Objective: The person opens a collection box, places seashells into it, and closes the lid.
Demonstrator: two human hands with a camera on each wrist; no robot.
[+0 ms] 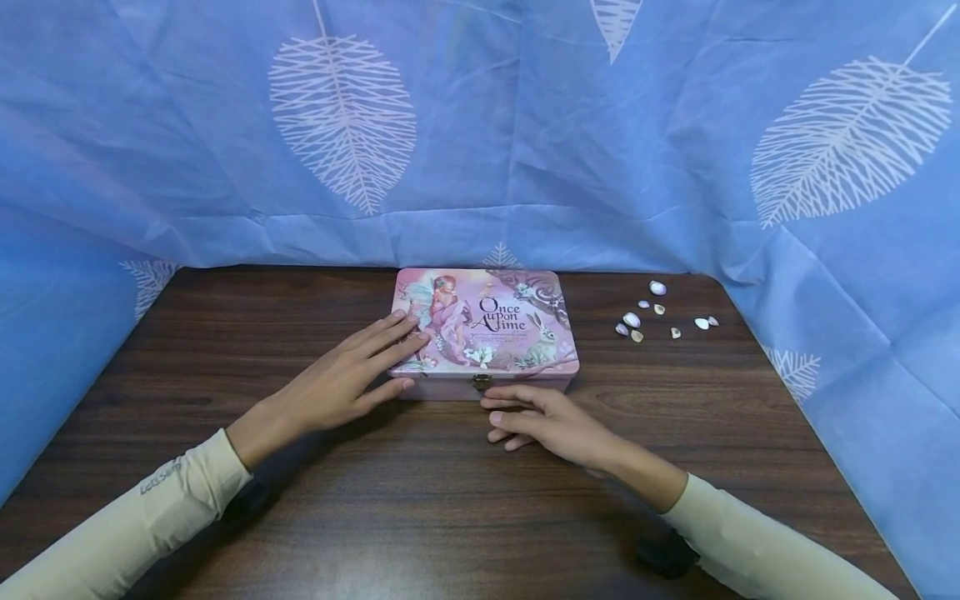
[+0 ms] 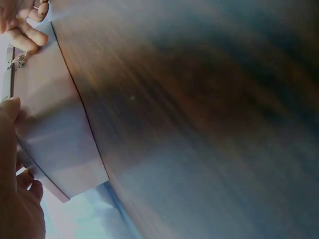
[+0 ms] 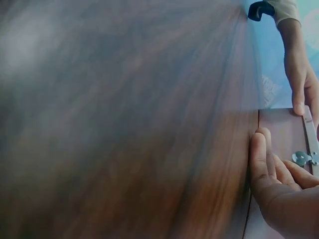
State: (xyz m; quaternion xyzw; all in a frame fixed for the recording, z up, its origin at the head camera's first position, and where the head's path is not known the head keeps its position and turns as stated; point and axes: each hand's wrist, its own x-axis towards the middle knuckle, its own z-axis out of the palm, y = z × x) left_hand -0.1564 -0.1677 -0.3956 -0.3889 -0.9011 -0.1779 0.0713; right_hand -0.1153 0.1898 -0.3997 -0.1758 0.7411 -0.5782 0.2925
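A pink hinged box (image 1: 487, 329) with a fairy, a rabbit and "Once upon a time" on its lid lies closed toward the back of the table. My left hand (image 1: 341, 375) rests at its left side, straight fingers over the lid and thumb by the front edge. At the middle of the front wall sits a small metal latch (image 1: 482, 382). The fingertips of my right hand (image 1: 562, 427) are right at that latch, the fingers loosely extended. In the right wrist view the latch (image 3: 301, 158) sticks out from the front, just beyond the fingers.
Several small seashells (image 1: 632, 320) lie scattered to the right of the box on the dark wooden table (image 1: 420, 500). A blue cloth (image 1: 465, 125) with white leaf prints hangs behind the table and along both sides.
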